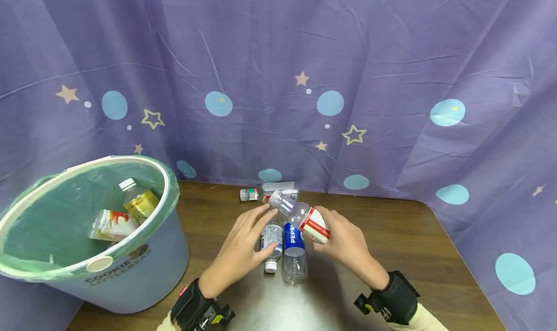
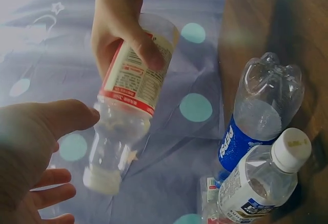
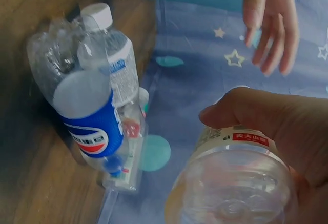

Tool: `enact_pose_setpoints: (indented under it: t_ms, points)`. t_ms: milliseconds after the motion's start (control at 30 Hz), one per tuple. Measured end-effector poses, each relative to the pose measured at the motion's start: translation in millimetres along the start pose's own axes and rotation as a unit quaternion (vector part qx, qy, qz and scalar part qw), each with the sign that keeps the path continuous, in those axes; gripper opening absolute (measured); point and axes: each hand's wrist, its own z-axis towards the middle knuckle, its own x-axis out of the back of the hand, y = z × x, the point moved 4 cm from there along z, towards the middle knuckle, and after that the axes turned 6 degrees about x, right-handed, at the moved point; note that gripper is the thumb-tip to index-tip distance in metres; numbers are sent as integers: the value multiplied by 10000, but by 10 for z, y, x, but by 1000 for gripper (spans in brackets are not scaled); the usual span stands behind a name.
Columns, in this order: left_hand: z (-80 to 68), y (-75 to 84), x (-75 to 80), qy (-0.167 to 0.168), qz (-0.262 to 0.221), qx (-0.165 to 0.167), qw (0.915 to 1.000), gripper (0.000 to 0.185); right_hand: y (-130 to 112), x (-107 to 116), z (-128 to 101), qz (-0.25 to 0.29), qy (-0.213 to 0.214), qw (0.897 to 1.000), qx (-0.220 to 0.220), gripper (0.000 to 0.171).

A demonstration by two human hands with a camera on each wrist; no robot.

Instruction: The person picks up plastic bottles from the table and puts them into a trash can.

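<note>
At the lower left of my head view sits the blue bin with its green liner, marked COOKIE; inside it I see a yellow-labelled bottle and a crumpled carton. Moving toward the centre, my left hand hovers with fingers spread and relaxed, gripping nothing, above the white-capped clear bottle that lies on the wooden table; just beside that one lies the Pepsi bottle, blue label up, the two touching along their sides. Right of centre, my right hand grips the red-and-white-labelled empty bottle, thumb and fingers wrapped round its lower body; the bottle is lifted off the table and tilted, its neck pointing to the upper left toward my left fingertips. Behind these, at the table's far edge against the purple star curtain, lie further small bottles, too jumbled for me to count.
</note>
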Motion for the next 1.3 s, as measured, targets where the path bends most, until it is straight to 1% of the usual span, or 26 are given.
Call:
enact_pose_setpoints:
  t_ms: [67, 200, 300, 433, 600, 733, 933, 1133, 1300]
  points:
    - [21, 15, -19, -79, 54, -73, 9999, 80, -42, -32, -4, -85, -14, 9999, 146, 78]
    - [37, 25, -48, -261, 167, -118, 9995, 80, -117, -85, -19, -210, -82, 9990, 379, 78]
    - [26, 21, -73, -354, 278, -204, 9988, 80, -169, -111, -44, -242, -246, 9985, 430, 80]
    - [9, 9, -99, -400, 461, -327, 9976, 80, -240, -122, -77, -298, -406, 9975, 499, 82]
    - [2, -14, -115, -455, 558, -404, 9966, 82, -322, -125, -101, -358, -395, 9960, 720, 83]
    - [-3, -18, -123, -580, 581, -437, 9957, 82, -368, -133, -113, -466, -394, 9944, 864, 83]
    - [-22, -10, -162, -838, 733, -446, 9928, 84, -399, -155, -149, -526, -489, 9928, 954, 83]
    - [-45, -22, -215, -1131, 989, -474, 9875, 84, -425, -201, -165, -498, -636, 9915, 1019, 86]
    - [-50, -23, -225, -1258, 1159, -511, 9839, 82, -461, -215, -170, -491, -743, 9908, 1022, 85]
